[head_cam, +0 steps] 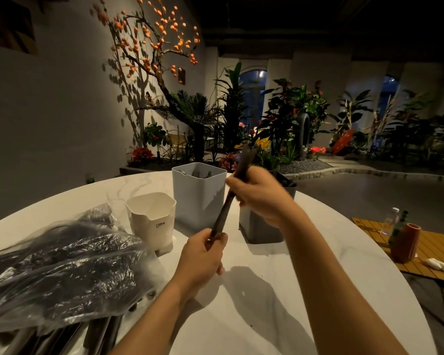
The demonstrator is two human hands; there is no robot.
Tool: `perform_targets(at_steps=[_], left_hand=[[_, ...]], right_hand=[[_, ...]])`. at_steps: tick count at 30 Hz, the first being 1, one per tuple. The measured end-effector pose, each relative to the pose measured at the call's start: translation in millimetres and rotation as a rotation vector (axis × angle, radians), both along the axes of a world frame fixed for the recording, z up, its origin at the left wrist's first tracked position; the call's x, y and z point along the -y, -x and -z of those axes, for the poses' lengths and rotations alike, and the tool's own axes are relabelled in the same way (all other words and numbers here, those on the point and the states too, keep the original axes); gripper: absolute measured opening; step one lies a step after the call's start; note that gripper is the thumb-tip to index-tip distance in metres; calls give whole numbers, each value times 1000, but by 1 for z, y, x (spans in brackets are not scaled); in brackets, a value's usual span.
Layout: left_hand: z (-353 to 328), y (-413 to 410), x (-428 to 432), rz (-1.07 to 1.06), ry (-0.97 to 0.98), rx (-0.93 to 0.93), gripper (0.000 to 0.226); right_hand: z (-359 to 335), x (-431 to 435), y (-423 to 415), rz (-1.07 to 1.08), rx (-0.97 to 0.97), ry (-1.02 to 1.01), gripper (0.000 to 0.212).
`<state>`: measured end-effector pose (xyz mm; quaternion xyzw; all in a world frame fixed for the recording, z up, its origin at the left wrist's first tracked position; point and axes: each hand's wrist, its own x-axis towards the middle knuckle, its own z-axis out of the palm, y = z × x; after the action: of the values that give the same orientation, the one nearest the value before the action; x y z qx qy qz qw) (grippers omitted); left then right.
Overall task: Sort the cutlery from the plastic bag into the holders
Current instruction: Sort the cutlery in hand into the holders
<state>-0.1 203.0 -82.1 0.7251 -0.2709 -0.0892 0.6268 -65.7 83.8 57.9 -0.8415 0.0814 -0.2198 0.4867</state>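
A round white marble-patterned table (pixel 280 290) fills the lower view, its curved rim running from the left edge up behind the holders and down the right side; bare tabletop lies in front of the holders and under both forearms. The left hand (pixel 203 254) has its fingers curled round the lower end of a long dark utensil (pixel 224 211), and the right hand (pixel 259 193) grips the same utensil higher up, above the gap between two holders. The utensil is blurred, so its type cannot be told. Three holders stand close together near the table's far side: a cream holder (pixel 151 221) printed "CRBW", a taller pale grey square holder (pixel 199 193) with fork tips just showing inside, and a dark grey holder (pixel 262 226) mostly hidden behind the right wrist. At the left lies the clear plastic bag (pixel 62 267), crumpled, with dark cutlery inside that is hard to make out; it is cut off by the left edge. More metal cutlery handles (pixel 62 339) stick out below it, cut off by the bottom edge. Off the table's right rim, lower down, sits a yellow mat (pixel 431 249) with an orange ribbed vase (pixel 405 243). Indoor plants (pixel 287 119) line the dim background.
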Motion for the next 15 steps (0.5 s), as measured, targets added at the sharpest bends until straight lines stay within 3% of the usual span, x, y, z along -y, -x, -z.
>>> perform_targets(at_steps=[5,15], left_hand=[[3,-2,2,-31,-30,9,32],[3,-3,1,-40,-41,4,33]], right_hand=[[-20,35,15,249,272,88,12],[-21,59,14,548,439,308,22]])
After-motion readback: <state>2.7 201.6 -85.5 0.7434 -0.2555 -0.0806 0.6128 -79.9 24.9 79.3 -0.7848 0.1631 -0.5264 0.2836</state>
